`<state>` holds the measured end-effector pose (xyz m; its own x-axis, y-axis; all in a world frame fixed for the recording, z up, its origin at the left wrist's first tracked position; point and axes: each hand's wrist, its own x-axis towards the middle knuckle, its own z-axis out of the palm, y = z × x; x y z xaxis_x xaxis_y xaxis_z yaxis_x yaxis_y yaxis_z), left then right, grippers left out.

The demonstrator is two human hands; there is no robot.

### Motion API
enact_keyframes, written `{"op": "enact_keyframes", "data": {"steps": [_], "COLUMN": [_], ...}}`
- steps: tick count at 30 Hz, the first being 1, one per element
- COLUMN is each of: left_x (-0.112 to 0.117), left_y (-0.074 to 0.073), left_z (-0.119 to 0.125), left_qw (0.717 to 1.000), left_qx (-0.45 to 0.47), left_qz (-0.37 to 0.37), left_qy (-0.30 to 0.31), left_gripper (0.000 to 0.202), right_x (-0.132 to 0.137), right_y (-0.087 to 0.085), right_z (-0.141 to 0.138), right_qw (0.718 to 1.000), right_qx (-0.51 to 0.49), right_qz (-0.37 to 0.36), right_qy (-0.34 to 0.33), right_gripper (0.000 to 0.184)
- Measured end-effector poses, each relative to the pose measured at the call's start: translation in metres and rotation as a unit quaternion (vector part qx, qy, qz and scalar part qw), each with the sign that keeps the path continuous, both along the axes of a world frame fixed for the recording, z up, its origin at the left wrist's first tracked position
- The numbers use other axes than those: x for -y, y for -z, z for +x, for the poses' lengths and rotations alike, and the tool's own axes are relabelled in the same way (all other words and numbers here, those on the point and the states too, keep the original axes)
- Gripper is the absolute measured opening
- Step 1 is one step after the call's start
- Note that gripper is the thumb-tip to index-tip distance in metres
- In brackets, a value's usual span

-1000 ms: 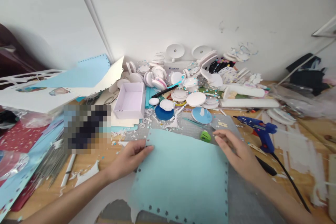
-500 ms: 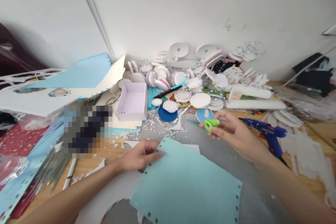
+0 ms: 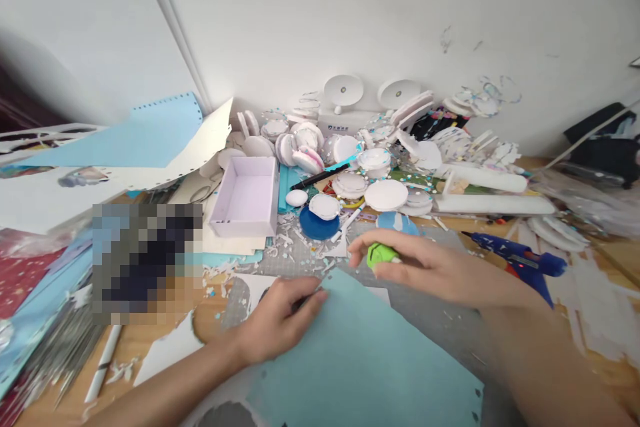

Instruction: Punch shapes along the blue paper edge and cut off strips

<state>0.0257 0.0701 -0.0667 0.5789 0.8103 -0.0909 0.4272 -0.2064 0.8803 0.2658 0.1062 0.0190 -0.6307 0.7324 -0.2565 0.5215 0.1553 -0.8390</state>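
A light blue-green paper sheet [image 3: 375, 353] with small punched shapes along its edges lies over the grey cutting mat [image 3: 435, 310]. My left hand [image 3: 277, 323] pinches its upper left corner between thumb and fingers. Just right of that corner, my right hand [image 3: 430, 267] grips a small bright green craft punch [image 3: 381, 255], held above the mat and apart from the sheet. The fingers hide part of the punch. Under the sheet and my left forearm are white paper offcuts [image 3: 173, 347] with curved cut-outs.
A pale lilac box [image 3: 245, 197] stands behind my left hand. White foam discs [image 3: 386, 195] and a blue disc [image 3: 320, 223] crowd the back. On the right lies a blue glue gun [image 3: 523, 259]. Thin wires [image 3: 65, 347] and a white pen [image 3: 103, 363] lie left.
My right hand has moved left with the punch, closer to the sheet's corner. My left hand, still on the sheet, has shifted slightly right and down. The view has shifted a little.
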Motion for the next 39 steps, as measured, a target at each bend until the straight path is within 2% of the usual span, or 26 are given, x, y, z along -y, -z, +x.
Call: {"op": "enact_keyframes", "data": {"steps": [4,8,12,17,23,26,29,34,39], "left_x": [-0.007,-0.011,-0.008,-0.007,-0.006,-0.005,-0.004,-0.003,-0.003], "left_y": [0.008,0.006,0.004,0.006,0.008,0.010,0.012,0.013,0.013], "left_z": [-0.008,-0.009,-0.008,-0.008,-0.007,-0.007,-0.007,-0.008,-0.008], "left_qw": [0.996,0.990,0.990,0.994,0.996,0.995,0.993,0.989,0.986], "left_qx": [0.059,0.085,0.093,0.088,0.062,0.048,0.037,0.031,0.037], "left_qz": [-0.067,-0.095,-0.099,-0.052,0.065,0.092,0.110,0.143,0.158], "left_qy": [-0.032,-0.052,-0.046,-0.036,-0.026,-0.007,0.002,0.017,0.041], "left_gripper": [0.042,0.044,0.044,0.039,0.031,0.026,0.022,0.018,0.022], "right_x": [0.005,0.009,0.012,0.011,0.009,0.009,0.010,0.016,0.018], "right_y": [0.005,0.013,0.015,0.020,0.026,0.026,0.025,0.020,0.017], "right_z": [-0.003,-0.012,-0.016,-0.017,-0.022,-0.022,-0.020,-0.020,-0.022], "right_qw": [0.998,0.992,0.993,0.993,0.967,0.956,0.959,0.961,0.962], "right_qx": [-0.003,0.033,0.046,0.057,0.061,0.068,0.092,0.123,0.143], "right_qz": [-0.046,0.035,0.034,0.067,0.235,0.280,0.269,0.247,0.233], "right_qy": [0.050,0.117,0.100,0.081,0.081,0.056,0.015,0.016,0.002], "right_gripper": [0.030,0.035,0.037,0.032,0.021,0.015,0.007,0.026,0.015]}}
